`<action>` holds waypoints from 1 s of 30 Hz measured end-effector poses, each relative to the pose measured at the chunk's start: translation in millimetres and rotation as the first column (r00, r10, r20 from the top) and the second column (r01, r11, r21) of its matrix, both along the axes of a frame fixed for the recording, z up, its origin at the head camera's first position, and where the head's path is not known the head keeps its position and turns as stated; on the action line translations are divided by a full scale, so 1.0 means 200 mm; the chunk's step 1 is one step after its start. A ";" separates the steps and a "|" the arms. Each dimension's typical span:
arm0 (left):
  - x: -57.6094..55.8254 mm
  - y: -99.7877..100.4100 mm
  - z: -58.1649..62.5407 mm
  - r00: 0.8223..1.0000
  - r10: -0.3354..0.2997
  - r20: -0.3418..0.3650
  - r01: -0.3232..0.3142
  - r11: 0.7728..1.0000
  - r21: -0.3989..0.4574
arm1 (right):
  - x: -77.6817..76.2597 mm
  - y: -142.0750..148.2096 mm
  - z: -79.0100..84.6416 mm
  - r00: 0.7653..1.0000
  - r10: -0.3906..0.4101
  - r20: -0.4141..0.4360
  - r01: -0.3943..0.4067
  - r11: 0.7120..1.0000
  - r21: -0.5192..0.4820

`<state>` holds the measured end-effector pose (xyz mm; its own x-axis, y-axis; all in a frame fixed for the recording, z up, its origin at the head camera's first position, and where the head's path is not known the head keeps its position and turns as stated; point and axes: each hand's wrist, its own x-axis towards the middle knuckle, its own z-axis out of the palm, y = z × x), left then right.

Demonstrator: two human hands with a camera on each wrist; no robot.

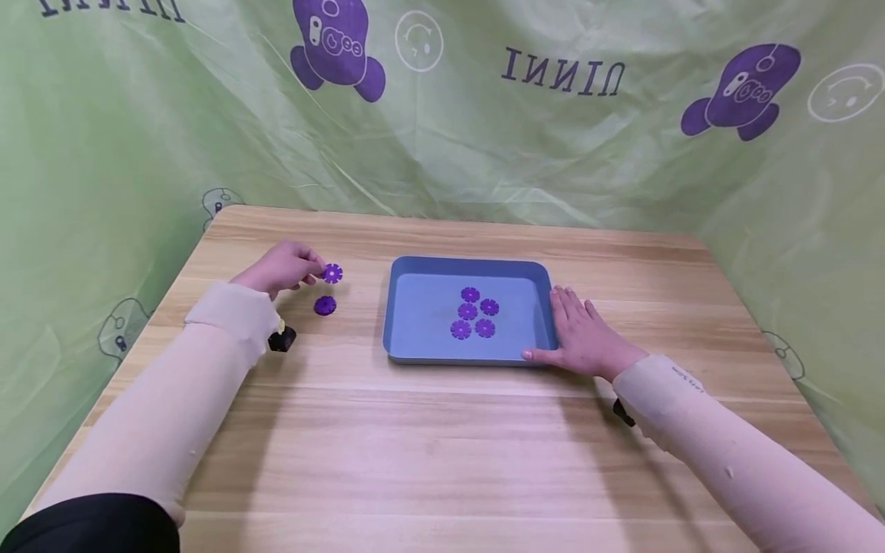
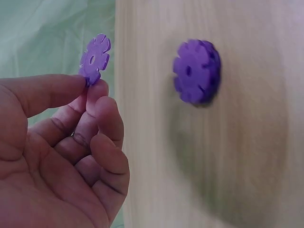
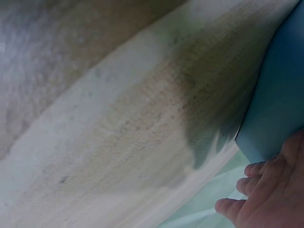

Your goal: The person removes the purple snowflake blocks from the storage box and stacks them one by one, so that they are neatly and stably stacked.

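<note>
Between thumb and index finger, my left hand (image 1: 285, 267) pinches a purple notched disc (image 1: 333, 273) with a hole in its centre, held up off the table. Below it on the wood lies a small stack of the same purple discs (image 1: 325, 306); the left wrist view shows the stack (image 2: 194, 72) beside the hand. My right hand (image 1: 588, 338) rests with straight fingers against the right side of a blue-grey tray (image 1: 415, 338), its thumb at the front right corner. Several purple discs (image 1: 468, 311) lie flat and apart inside the tray.
The wooden table (image 1: 429, 445) carries the tray near its middle. Green printed sheeting (image 1: 470, 153) hangs behind the table and along both sides. A small black device (image 1: 282, 339) sits under the left wrist, and another (image 1: 623, 412) under the right.
</note>
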<state>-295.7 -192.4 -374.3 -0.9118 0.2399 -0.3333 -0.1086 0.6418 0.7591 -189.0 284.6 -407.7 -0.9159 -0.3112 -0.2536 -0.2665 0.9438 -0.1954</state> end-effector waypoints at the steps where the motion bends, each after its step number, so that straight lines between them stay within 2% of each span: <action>1: 0.01 -0.01 -0.01 1.000 0.001 0.003 -0.001 1.000 0.000 | 0.00 0.00 0.00 1.000 0.001 0.000 -0.001 1.000 0.001; 11: 0.04 -0.11 -0.07 0.999 -0.014 0.037 0.015 0.999 -0.031 | 0.00 -0.02 0.00 1.000 -0.005 0.020 0.006 1.000 -0.027; 19: 0.05 -0.11 -0.09 0.998 -0.041 0.056 0.043 0.999 -0.029 | 0.01 0.00 -0.01 1.000 -0.011 0.024 0.011 1.000 -0.029; 30: 0.06 -0.10 -0.09 0.994 -0.069 0.084 0.071 0.997 -0.026 | 0.00 -0.01 0.00 1.000 0.008 0.001 -0.008 1.000 -0.010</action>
